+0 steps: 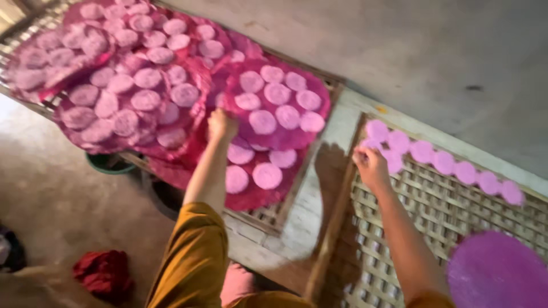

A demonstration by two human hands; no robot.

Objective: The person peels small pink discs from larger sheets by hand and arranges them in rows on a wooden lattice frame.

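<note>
My left hand (pixel 221 125) is closed on the edge of a magenta round mat (pixel 274 137) carrying several pale pink discs, on the left lattice rack (pixel 268 214). My right hand (pixel 371 164) rests on the right bamboo lattice rack (pixel 434 211), fingers bent at the near end of a row of bright pink discs (pixel 445 162) laid along its far edge. Whether it pinches a disc is hidden by blur. More magenta mats with discs (pixel 125 85) overlap on the left rack.
An empty magenta round mat (pixel 496 271) lies at the right rack's near corner. A pale wall (pixel 428 51) rises behind the racks. Below left are a green basin (pixel 108 164), a red cloth (pixel 105 274) and bare concrete floor.
</note>
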